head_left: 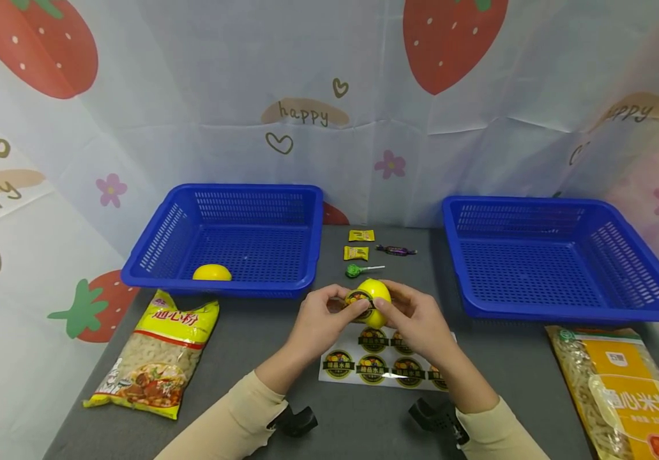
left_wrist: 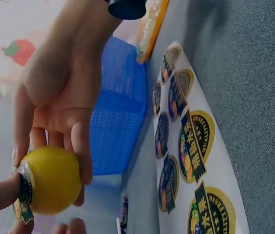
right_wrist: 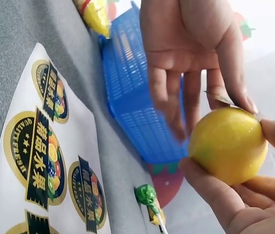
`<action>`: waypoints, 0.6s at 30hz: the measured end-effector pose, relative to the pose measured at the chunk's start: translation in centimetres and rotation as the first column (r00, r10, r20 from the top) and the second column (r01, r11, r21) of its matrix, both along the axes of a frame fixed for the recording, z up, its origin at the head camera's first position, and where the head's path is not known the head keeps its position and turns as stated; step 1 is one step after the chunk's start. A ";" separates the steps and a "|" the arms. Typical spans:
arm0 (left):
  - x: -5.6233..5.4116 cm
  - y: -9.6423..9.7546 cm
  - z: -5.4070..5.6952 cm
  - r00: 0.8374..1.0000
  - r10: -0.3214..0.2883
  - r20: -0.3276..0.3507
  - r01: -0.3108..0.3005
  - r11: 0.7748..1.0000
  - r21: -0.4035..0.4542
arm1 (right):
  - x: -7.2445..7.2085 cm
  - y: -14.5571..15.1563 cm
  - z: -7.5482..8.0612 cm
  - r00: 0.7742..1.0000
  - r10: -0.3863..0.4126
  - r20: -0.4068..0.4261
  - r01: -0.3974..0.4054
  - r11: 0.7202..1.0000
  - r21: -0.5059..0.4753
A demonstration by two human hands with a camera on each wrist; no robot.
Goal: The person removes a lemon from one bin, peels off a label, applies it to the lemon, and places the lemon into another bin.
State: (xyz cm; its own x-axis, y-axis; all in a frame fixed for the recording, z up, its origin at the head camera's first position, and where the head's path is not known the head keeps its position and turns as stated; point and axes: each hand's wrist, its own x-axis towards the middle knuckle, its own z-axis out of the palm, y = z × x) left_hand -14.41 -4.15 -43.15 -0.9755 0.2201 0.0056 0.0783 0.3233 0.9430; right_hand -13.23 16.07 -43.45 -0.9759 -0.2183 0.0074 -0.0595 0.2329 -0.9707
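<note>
My right hand (head_left: 421, 316) holds a yellow lemon (head_left: 377, 292) between thumb and fingers, above the table. A round black-and-gold sticker (head_left: 359, 303) lies against the lemon's left side, and my left hand (head_left: 319, 319) pinches it. In the left wrist view the sticker (left_wrist: 24, 191) curves on the lemon (left_wrist: 54, 180), part of it sticking out past the skin. The right wrist view shows the sticker's thin edge (right_wrist: 220, 98) lifted beside the left thumb. Below both hands lies a white sheet (head_left: 329, 377) of matching stickers, partly covered by the right hand.
A blue basket (head_left: 223, 188) at the left holds another lemon (head_left: 212, 273); a second blue basket (head_left: 571, 317) stands right. Between them lie two yellow-wrapped sweets (head_left: 361, 236), a purple-wrapped candy (head_left: 396, 250) and a green lollipop (head_left: 354, 271). Pasta bags (head_left: 157, 358) flank the table.
</note>
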 end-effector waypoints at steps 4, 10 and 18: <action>0.2 0.1 0.1 1.000 0.009 -0.009 -0.009 1.000 0.016 | 0.0 0.2 0.0 1.000 0.022 0.007 -0.022 1.000 -0.001; 0.5 0.3 0.5 0.997 0.061 -0.052 -0.062 0.998 -0.023 | -0.1 0.5 0.1 0.995 0.074 0.063 -0.072 0.997 -0.041; 0.7 0.4 0.6 0.995 0.088 -0.046 -0.090 0.996 -0.028 | 0.0 0.5 -0.2 0.995 0.089 0.040 -0.086 0.994 -0.065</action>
State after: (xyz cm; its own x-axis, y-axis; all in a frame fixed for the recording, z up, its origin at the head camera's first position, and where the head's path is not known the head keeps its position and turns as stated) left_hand -13.73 -3.74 -42.51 -0.9901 0.1332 0.0440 0.0896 0.3588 0.9291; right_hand -13.21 16.56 -43.70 -0.9528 -0.3031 -0.0176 -0.0349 0.1670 -0.9853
